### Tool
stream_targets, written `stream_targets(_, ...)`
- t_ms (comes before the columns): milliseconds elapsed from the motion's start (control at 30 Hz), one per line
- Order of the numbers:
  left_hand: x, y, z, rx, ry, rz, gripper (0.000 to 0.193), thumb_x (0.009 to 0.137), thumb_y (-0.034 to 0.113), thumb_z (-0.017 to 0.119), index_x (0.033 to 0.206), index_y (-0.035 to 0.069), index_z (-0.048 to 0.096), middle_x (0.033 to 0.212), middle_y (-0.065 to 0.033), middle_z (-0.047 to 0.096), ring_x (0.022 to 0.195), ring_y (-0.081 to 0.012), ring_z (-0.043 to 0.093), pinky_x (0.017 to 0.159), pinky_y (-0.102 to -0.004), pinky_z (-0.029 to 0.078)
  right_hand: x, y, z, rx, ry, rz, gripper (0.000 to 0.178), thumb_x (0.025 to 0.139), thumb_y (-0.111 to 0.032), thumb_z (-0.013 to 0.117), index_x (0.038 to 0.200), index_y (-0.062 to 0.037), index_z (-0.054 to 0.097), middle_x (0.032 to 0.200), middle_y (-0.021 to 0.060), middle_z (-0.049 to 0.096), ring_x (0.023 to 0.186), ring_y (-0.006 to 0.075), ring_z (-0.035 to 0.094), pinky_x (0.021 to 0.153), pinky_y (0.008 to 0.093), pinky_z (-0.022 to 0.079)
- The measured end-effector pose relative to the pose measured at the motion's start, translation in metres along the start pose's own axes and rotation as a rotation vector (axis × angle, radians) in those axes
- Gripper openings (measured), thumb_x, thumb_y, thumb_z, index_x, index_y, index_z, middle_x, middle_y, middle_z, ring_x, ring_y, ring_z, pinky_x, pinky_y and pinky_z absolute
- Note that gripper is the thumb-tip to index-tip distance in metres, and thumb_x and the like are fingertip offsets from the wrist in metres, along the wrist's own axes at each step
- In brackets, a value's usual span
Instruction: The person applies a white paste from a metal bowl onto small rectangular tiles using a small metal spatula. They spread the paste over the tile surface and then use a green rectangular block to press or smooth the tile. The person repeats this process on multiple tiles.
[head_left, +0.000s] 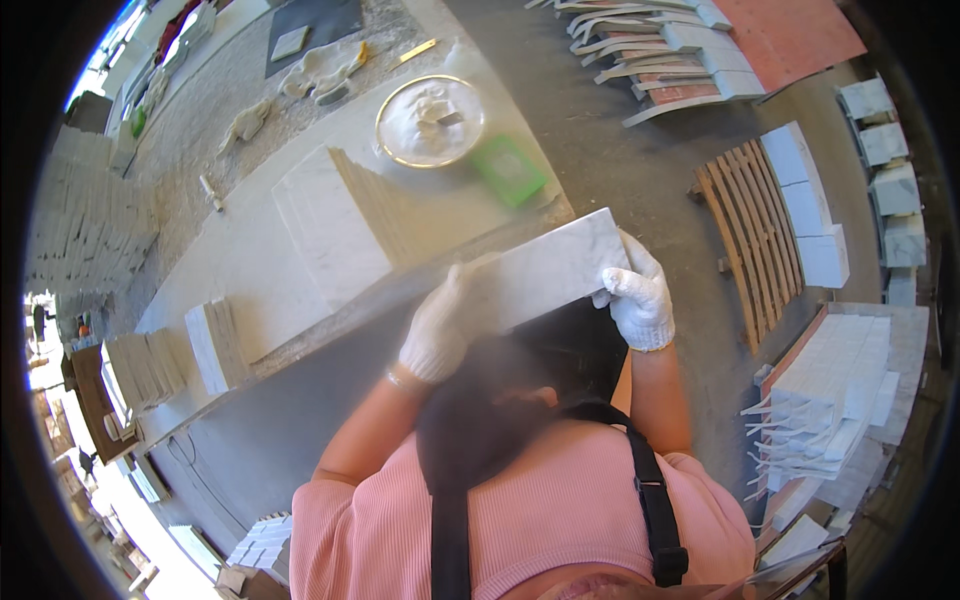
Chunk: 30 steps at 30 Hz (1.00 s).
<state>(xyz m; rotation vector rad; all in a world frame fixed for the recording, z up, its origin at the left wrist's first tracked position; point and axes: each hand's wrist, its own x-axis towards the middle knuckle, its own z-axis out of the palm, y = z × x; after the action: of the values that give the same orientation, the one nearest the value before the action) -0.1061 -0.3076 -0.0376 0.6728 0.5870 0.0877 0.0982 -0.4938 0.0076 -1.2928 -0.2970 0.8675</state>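
Note:
Between my two white-gloved hands I hold a white marble tile (pixel 555 262) with faint grey veins, in front of my chest at the bench edge. My left hand (pixel 440 325) grips its left end; my right hand (pixel 638 297) has the right end, thumb on the face and fingers behind. On the bench beyond the tile leans a stack of similar marble tiles (pixel 330 225). Farther off stand a round bowl (pixel 400 140) of white powder or paste, with a small tool in it, and a green sponge-like block (pixel 508 170).
The dusty workbench (pixel 250 290) runs from lower left to upper middle. Upright tiles (pixel 212 345) stand at its left end. A crumpled cloth (pixel 322 72) lies at the back. Right of me, on the floor, are a wooden pallet (pixel 750 235) and stacked white slabs (pixel 830 375).

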Motion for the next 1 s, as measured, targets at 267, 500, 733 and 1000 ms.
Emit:
stream_targets(267, 0.002, 0.032, 0.024, 1.026, 0.097, 0.408, 0.083, 0.093, 0.043, 0.080, 0.158, 0.001, 0.049, 0.145, -0.0196, 0.066, 0.133, -0.0276, 0.063, 0.110, -0.0388, 0.050, -0.006, -0.006, 0.014, -0.089, -0.053, 0.018, 0.054, 0.084, -0.010, 0.075, 0.134, 0.0087, 0.068, 0.097, 0.0062, 0.073, 0.076, 0.0109, 0.061, 0.069, 0.0250, 0.051)
stream_targets(500, 0.017, 0.025, 0.043, 0.687, -0.071, 0.220, 0.040, 0.100, 0.019, 0.073, 0.134, -0.002, 0.068, 0.117, -0.0063, 0.074, 0.104, -0.0123, 0.067, 0.094, -0.0325, 0.056, -0.018, -0.011, 0.018, -0.334, -0.145, 0.025, 0.045, 0.093, -0.005, 0.074, 0.137, 0.0045, 0.068, 0.127, 0.0112, 0.073, 0.113, 0.0186, 0.068, 0.099, 0.0321, 0.054)
stream_targets(733, 0.019, 0.011, 0.039, 0.567, -0.082, 0.310, 0.029, 0.097, 0.007, 0.072, 0.125, -0.001, 0.072, 0.113, -0.0064, 0.074, 0.103, -0.0146, 0.069, 0.094, -0.0322, 0.056, -0.016, -0.011, 0.012, -0.174, -0.115, -0.031, 0.044, 0.092, -0.008, 0.079, 0.132, 0.0052, 0.070, 0.113, 0.0121, 0.076, 0.092, 0.0152, 0.070, 0.082, 0.0308, 0.058)
stream_targets(1000, 0.020, 0.011, 0.043, 0.893, -0.057, 0.572, 0.036, 0.086, 0.000, 0.076, 0.121, 0.010, 0.077, 0.107, -0.0099, 0.076, 0.098, -0.0243, 0.074, 0.088, -0.0365, 0.058, -0.008, -0.008, 0.029, -0.316, -0.073, -0.133, 0.043, 0.099, -0.021, 0.077, 0.133, 0.0042, 0.069, 0.112, 0.0119, 0.076, 0.096, 0.0154, 0.070, 0.084, 0.0296, 0.057)
